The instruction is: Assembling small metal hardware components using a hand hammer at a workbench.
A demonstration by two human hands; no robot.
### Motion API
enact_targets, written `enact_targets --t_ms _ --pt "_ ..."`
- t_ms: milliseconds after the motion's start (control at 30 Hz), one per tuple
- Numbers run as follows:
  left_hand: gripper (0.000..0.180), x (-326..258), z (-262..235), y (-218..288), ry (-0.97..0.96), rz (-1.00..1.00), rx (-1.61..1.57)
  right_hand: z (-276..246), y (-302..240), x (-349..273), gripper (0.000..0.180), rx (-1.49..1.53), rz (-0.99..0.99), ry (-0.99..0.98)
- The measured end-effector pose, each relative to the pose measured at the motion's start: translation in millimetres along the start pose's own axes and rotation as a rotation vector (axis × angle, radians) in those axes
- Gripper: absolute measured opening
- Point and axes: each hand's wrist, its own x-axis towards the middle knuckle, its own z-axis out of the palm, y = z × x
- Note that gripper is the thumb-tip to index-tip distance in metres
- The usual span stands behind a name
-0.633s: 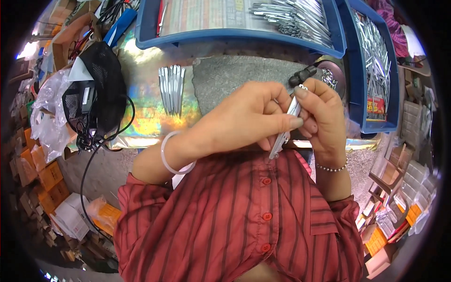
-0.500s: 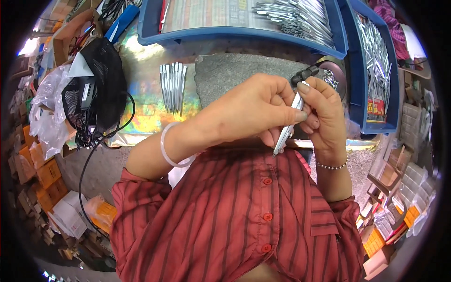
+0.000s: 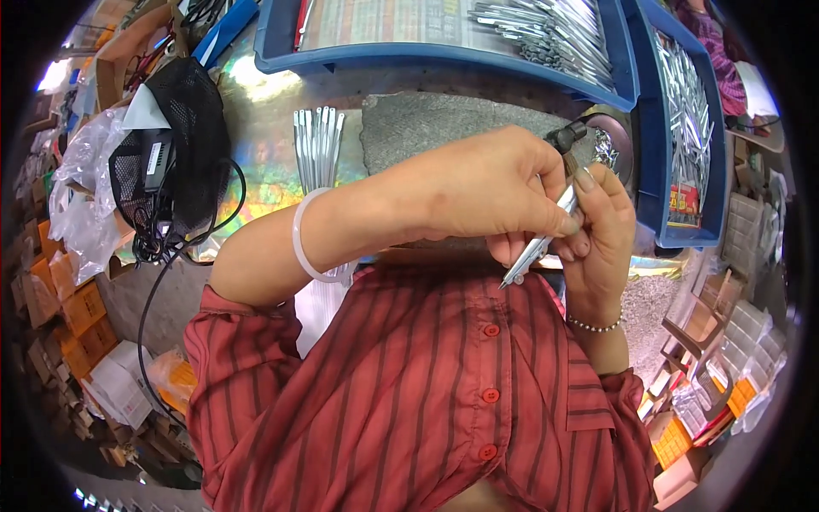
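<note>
Item 1, nearest: a red striped shirt [image 3: 409,401] with red buttons is filling the lower frame from seven to five o'clock.

Item 2: the left hand [image 3: 486,188] is reaching across from nine o'clock toward centre, wearing a pale bangle [image 3: 304,243] at the wrist. Its fingers are curling closed, with thumb and fingertips pinching a slim silver metal piece [image 3: 539,243].

Item 3: the right hand [image 3: 597,230] is rising from four o'clock, a beaded bracelet [image 3: 595,325] circling its wrist. Its fingers are folding around the upper part of the same metal piece, touching the left fingertips. The piece is slanting, its pointed lower end hanging free just above the shirt, slightly right of centre.

Item 4: a grey foam pad [image 3: 426,124] is lying on the iridescent work surface [image 3: 256,171] behind the hands, at twelve o'clock.

Item 5: a row of silver rods [image 3: 316,145] is resting just left of the pad, at eleven o'clock.

Item 6: a black mesh bag [image 3: 175,145] with a black cable is sitting at ten o'clock.

Item 7, farthest: one blue tray [image 3: 444,55] of metal parts is stretching along twelve o'clock; a second blue tray [image 3: 721,128] is standing at two o'clock.
</note>
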Motion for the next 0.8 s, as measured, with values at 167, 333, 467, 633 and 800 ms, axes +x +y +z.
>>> enact_targets --t_ms 167,333,467,633,800 --pt "0.021 0 2 7 -0.067 -0.001 0.078 2 6 -10 0.014 -0.053 -0.088 0.052" --pt "0.021 5 12 10 -0.070 -0.013 0.112 -11 4 -12 0.011 0.006 -0.101 0.066" --pt "0.020 11 18 9 -0.037 -0.015 0.119 -16 -3 -12 0.013 0.074 -0.060 0.098" --pt "0.020 15 23 11 -0.032 -0.041 0.100 -23 -5 -15 0.013 0.159 -0.026 0.062" --pt "0.023 17 27 11 -0.058 -0.064 0.115 -26 -2 -17 0.013 0.065 -0.107 0.092"
